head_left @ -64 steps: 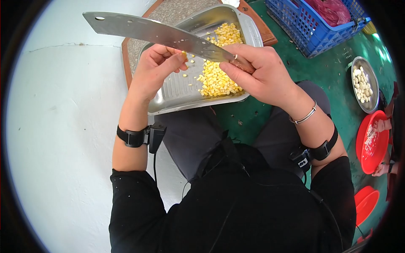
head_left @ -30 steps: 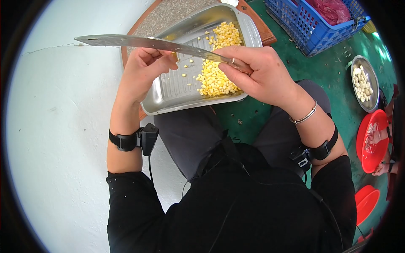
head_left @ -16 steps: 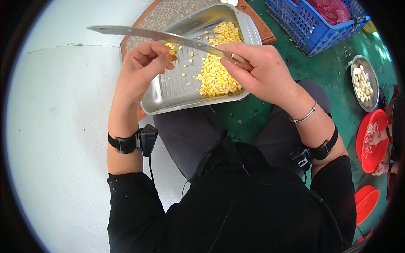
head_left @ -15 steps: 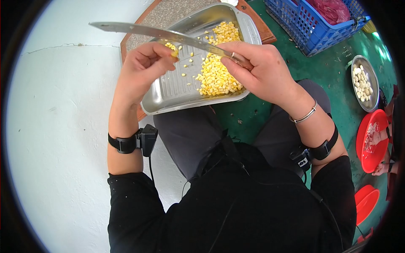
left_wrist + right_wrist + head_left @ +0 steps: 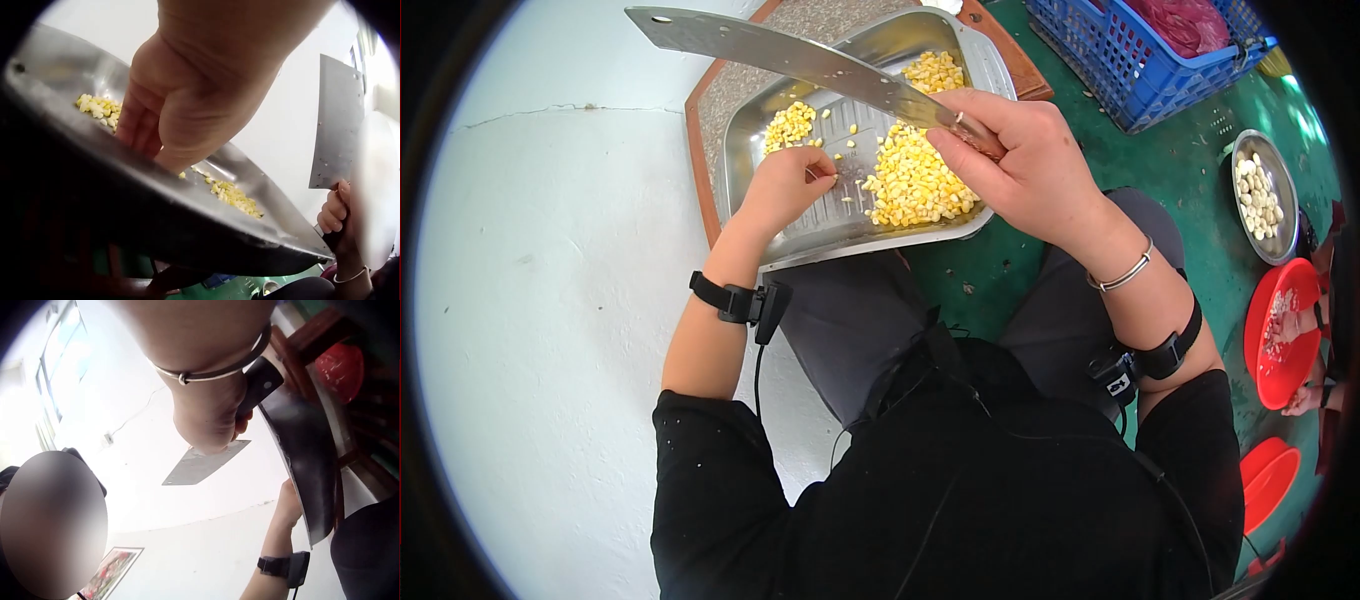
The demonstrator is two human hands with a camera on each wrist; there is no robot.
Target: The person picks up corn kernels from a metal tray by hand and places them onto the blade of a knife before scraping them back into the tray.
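My right hand (image 5: 1025,160) grips the handle of a cleaver (image 5: 800,58), its blade held over the tray and pointing to the far left. In the right wrist view the black handle (image 5: 261,384) sticks out behind the hand. A steel tray (image 5: 810,243) holds a large heap of yellow corn kernels (image 5: 915,185) on its right and a smaller heap (image 5: 790,125) at the far left. My left hand (image 5: 790,185) reaches down into the tray, thumb and fingers curled toward each other near a few loose kernels. I cannot tell whether it pinches one.
The tray stands on a wood-edged stone tabletop (image 5: 765,50) close to a white wall (image 5: 560,250). At right are a blue crate (image 5: 1125,75), a steel bowl (image 5: 1288,205) of pale pieces, and red basins (image 5: 1272,375). Another person's hands (image 5: 1285,325) work in one basin.
The left hand has moved right and down into the tray, uncovering the smaller kernel heap. The cleaver, still in the right hand, has swung its blade tip up and away and shows more of its flat side.
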